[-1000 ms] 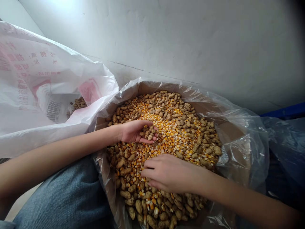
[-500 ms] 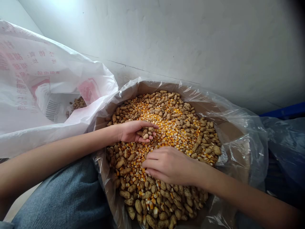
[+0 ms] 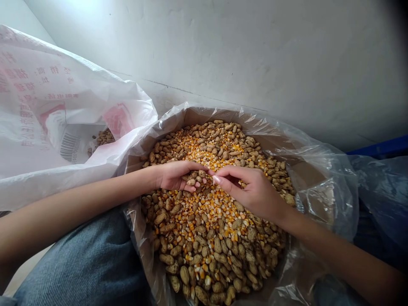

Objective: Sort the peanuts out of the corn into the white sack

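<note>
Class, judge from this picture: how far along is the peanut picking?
Done: tan in-shell peanuts lie in the white printed woven sack. In hand: the left hand cups a few peanuts. Left: many peanuts remain among yellow corn kernels in the plastic-lined cardboard box.

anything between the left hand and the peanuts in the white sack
Yes. The crumpled lip of the white woven plastic sack and the edge of the clear plastic liner lie between the cupped left hand and the brown in-shell peanuts inside the sack.
</note>
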Demonstrator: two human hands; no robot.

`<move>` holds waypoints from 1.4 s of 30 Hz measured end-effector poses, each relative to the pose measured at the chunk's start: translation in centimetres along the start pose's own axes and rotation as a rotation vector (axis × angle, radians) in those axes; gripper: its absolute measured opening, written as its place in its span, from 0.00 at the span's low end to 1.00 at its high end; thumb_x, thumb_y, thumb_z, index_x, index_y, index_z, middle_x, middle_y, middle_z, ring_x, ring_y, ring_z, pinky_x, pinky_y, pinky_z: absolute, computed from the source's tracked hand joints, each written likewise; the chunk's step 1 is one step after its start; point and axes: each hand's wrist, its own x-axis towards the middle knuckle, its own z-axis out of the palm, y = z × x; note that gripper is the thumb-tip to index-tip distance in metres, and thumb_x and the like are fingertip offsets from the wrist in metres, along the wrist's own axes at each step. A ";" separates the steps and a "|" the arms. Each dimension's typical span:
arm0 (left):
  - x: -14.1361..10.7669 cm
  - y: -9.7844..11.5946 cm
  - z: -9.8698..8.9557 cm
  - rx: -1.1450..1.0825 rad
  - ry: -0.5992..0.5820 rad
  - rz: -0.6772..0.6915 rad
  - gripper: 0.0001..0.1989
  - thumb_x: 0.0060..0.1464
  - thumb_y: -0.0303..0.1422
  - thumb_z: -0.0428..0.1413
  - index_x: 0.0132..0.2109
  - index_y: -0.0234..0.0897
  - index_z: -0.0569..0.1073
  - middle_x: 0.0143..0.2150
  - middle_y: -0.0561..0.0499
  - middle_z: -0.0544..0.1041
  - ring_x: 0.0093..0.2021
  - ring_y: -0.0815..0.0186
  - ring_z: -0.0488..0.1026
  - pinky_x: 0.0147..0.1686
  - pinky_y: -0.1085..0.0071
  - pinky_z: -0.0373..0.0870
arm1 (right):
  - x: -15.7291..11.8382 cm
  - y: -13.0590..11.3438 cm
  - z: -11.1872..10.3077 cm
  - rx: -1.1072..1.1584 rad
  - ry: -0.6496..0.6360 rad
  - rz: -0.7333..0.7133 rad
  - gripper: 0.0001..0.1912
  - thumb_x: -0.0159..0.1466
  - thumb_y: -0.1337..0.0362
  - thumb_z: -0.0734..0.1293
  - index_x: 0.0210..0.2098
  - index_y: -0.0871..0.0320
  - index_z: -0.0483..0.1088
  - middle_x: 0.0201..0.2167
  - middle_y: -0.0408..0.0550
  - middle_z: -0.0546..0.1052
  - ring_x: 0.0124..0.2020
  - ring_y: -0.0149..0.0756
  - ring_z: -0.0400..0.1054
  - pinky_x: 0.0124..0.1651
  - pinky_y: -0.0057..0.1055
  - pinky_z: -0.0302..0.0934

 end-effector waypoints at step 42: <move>0.4 -0.1 -0.3 -0.085 0.010 -0.007 0.07 0.51 0.30 0.45 0.33 0.32 0.65 0.24 0.50 0.68 0.25 0.72 0.69 0.26 0.77 0.69 | -0.6 0.0 4.3 -0.452 -0.238 -0.354 0.09 0.60 0.63 0.55 0.32 0.59 0.65 0.27 0.44 0.72 0.29 0.30 0.66 0.29 0.26 0.55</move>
